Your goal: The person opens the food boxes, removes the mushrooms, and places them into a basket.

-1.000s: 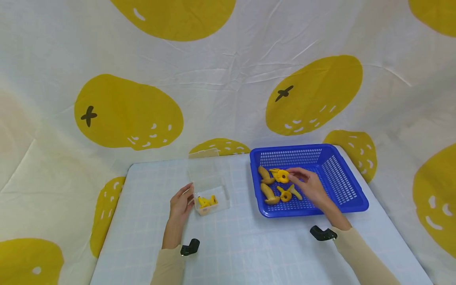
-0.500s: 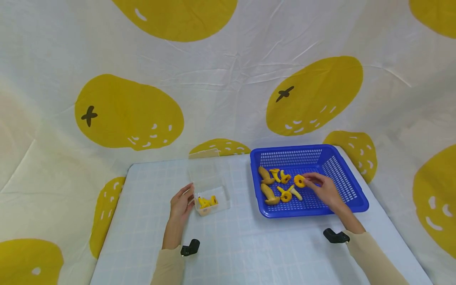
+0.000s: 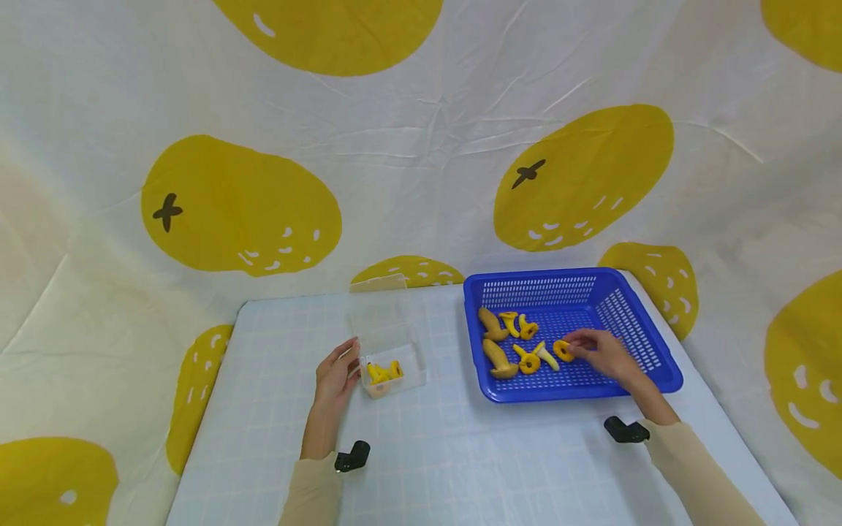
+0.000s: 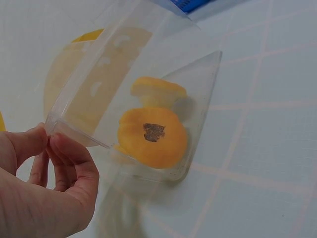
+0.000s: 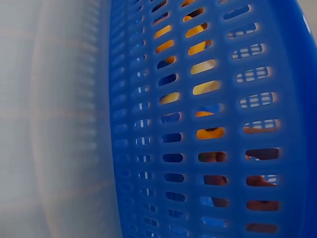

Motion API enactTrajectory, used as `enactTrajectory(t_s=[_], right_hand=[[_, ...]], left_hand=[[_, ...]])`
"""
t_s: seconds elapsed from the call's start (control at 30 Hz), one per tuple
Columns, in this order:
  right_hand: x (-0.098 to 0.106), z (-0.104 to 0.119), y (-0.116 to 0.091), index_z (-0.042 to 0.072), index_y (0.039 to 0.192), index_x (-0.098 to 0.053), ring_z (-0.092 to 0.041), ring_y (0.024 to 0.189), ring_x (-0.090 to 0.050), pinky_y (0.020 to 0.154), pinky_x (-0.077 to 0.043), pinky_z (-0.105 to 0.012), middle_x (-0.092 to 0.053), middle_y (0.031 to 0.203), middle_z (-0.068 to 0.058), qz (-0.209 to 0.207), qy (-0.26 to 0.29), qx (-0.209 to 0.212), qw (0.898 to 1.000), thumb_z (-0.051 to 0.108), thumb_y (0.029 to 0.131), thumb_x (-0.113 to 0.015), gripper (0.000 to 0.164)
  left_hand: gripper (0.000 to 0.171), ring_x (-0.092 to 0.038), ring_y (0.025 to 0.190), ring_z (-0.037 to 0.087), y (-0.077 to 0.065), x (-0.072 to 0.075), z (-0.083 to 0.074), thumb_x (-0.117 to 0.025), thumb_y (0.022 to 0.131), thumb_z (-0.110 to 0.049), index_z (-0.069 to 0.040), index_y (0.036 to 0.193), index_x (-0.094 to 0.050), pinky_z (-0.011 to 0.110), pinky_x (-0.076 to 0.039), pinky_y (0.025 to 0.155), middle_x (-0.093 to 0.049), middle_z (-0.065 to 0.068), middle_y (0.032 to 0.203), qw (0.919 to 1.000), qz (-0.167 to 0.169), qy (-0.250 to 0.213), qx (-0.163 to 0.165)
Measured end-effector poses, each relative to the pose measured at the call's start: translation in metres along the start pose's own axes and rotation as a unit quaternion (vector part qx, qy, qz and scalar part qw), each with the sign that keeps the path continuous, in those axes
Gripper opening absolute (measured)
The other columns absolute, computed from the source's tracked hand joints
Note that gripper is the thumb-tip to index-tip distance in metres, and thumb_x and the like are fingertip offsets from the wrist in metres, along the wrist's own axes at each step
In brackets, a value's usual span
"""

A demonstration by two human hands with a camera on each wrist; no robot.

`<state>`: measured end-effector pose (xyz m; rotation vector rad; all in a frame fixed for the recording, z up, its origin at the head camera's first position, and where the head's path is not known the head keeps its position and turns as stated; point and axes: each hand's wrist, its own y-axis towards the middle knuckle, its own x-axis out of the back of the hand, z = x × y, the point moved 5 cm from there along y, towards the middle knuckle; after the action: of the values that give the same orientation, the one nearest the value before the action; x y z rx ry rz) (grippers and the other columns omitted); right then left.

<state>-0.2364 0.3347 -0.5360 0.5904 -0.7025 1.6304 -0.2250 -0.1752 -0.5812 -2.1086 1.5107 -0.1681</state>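
My left hand (image 3: 334, 374) pinches the left edge of a clear plastic box (image 3: 388, 341); the left wrist view shows thumb and forefinger on its corner. Inside lie yellow mushrooms (image 4: 171, 144), one with a dark patch at the middle of its cap. Over at the blue basket (image 3: 541, 397), my right hand (image 3: 607, 356) holds another yellow mushroom (image 3: 557, 349) by its side, low over the basket floor. From the right wrist, the basket wall (image 5: 183, 124) hides most of that hand, and bits of fingers show through the slots.
The box's clear lid (image 3: 376, 307) stands hinged up behind it. Along the basket's left side lie two brown mushrooms (image 3: 498, 358) and several small yellow mushrooms (image 3: 510, 324). A white curtain (image 3: 421, 204) with yellow fruit prints hangs behind the table (image 3: 421, 467).
My right hand has carried the yellow mushroom rightward and nearer within the basket, away from the other mushrooms. The left hand has stayed on the box.
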Motion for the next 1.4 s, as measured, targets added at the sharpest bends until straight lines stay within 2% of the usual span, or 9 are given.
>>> enactTrajectory(t_s=[0.1, 0.2, 0.4, 0.6, 0.8, 1.03, 1.27, 1.4], right_hand=[[-0.003, 0.001, 0.002, -0.009, 0.119, -0.068, -0.031, 0.095, -0.067, 0.087, -0.058, -0.045, -0.071, 0.105, -0.018, 0.03, 0.003, 0.003, 1.0, 0.007, 0.1, -0.066, 0.025], [-0.005, 0.005, 0.002, -0.01, 0.118, -0.067, -0.032, 0.094, -0.067, 0.086, -0.058, -0.045, -0.071, 0.104, -0.019, 0.043, 0.005, 0.005, 0.999, 0.007, 0.1, -0.067, 0.025], [-0.003, 0.018, -0.002, -0.011, 0.126, -0.061, -0.042, 0.106, -0.065, 0.092, -0.055, -0.052, -0.068, 0.115, -0.026, -0.006, 0.012, 0.023, 1.0, 0.012, 0.104, -0.061, 0.031], [-0.008, 0.035, -0.001, -0.007, 0.128, -0.062, -0.04, 0.108, -0.065, 0.092, -0.055, -0.05, -0.068, 0.117, -0.024, -0.05, 0.035, 0.039, 0.997, 0.018, 0.107, -0.059, 0.033], [-0.019, 0.051, 0.005, -0.006, 0.128, -0.063, -0.037, 0.109, -0.065, 0.096, -0.053, -0.047, -0.068, 0.117, -0.022, -0.054, 0.072, 0.053, 0.995, 0.016, 0.106, -0.059, 0.031], [-0.03, 0.079, 0.008, -0.006, 0.124, -0.063, -0.038, 0.105, -0.067, 0.09, -0.056, -0.029, -0.067, 0.116, -0.025, -0.052, 0.128, 0.058, 0.989, 0.016, 0.105, -0.061, 0.029], [-0.043, 0.103, 0.013, -0.008, 0.123, -0.062, -0.041, 0.106, -0.067, 0.091, -0.057, -0.039, -0.066, 0.117, -0.027, -0.035, 0.196, 0.07, 0.977, 0.014, 0.105, -0.061, 0.028], [-0.053, 0.116, 0.018, -0.006, 0.124, -0.063, -0.039, 0.108, -0.067, 0.092, -0.056, -0.034, -0.067, 0.119, -0.024, -0.024, 0.205, 0.072, 0.976, 0.016, 0.105, -0.061, 0.029]], left_hand=[[0.049, -0.055, 0.107, 0.024, 0.0, 0.001, 0.0, -0.069, 0.101, -0.026, -0.005, 0.144, -0.058, 0.024, -0.05, 0.081, -0.06, 0.011, 0.131, 1.0, -0.003, 0.0, 0.001], [0.049, -0.055, 0.107, 0.024, 0.0, 0.001, 0.001, -0.069, 0.101, -0.026, -0.006, 0.144, -0.058, 0.025, -0.05, 0.083, -0.058, 0.013, 0.136, 1.0, -0.005, 0.001, 0.004], [0.048, -0.055, 0.108, 0.023, 0.001, 0.002, 0.002, -0.068, 0.102, -0.027, -0.007, 0.144, -0.059, 0.027, -0.05, 0.086, -0.056, 0.014, 0.14, 1.0, -0.002, 0.004, 0.006], [0.046, -0.055, 0.108, 0.023, 0.001, 0.002, 0.001, -0.068, 0.102, -0.025, -0.007, 0.144, -0.059, 0.025, -0.05, 0.082, -0.056, 0.014, 0.14, 1.0, -0.002, 0.0, 0.004], [0.045, -0.055, 0.109, 0.024, 0.0, 0.001, 0.001, -0.068, 0.102, -0.025, -0.008, 0.143, -0.06, 0.023, -0.05, 0.08, -0.057, 0.014, 0.137, 0.9999, -0.008, 0.001, 0.008], [0.047, -0.053, 0.112, 0.025, -0.001, 0.0, 0.001, -0.068, 0.102, -0.026, -0.007, 0.145, -0.058, 0.023, -0.05, 0.081, -0.056, 0.013, 0.138, 0.9999, -0.006, 0.001, 0.011], [0.048, -0.054, 0.106, 0.023, -0.002, 0.0, 0.0, -0.069, 0.101, -0.023, -0.005, 0.144, -0.058, 0.023, -0.05, 0.079, -0.062, 0.008, 0.127, 0.9999, -0.005, -0.01, 0.005], [0.048, -0.055, 0.102, 0.021, -0.002, 0.0, 0.0, -0.069, 0.101, -0.022, -0.004, 0.144, -0.057, 0.023, -0.049, 0.077, -0.064, 0.005, 0.121, 0.9999, -0.005, -0.012, 0.002]])
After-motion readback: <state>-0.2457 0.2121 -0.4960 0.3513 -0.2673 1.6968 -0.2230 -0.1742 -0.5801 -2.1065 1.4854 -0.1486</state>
